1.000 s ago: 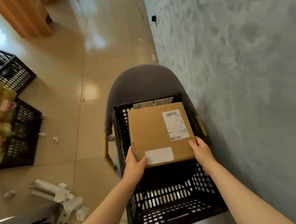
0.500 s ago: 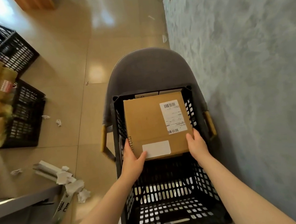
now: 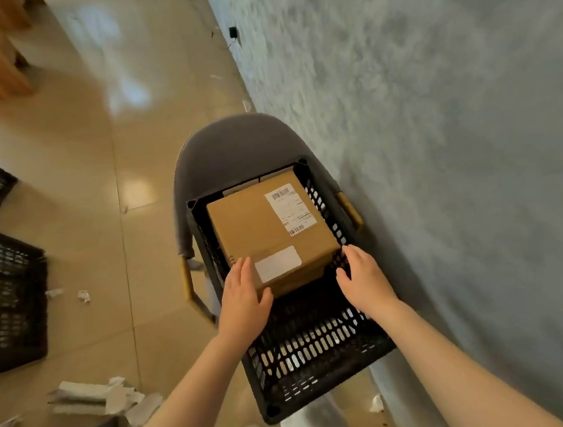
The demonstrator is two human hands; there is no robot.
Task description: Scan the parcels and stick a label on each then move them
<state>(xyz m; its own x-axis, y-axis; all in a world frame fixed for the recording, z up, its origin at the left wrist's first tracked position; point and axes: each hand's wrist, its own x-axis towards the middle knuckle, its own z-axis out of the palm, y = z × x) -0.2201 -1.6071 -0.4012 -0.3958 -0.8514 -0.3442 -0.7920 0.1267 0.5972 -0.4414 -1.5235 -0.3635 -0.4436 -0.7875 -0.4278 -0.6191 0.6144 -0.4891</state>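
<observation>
Parcel (image 3: 268, 235) fills crate's (image 3: 321, 354) far end, hands alongside.

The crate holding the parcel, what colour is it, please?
Black, with perforated walls, in the head view: crate.

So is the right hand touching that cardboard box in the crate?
Apart. The head view shows dark crate mesh between the right hand and the cardboard box; the left hand rests on it.

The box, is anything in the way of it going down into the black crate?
Nothing visible. The box already sits inside the black crate at its far end. The left hand rests flat on its near corner; the right hand hovers beside it.
</observation>
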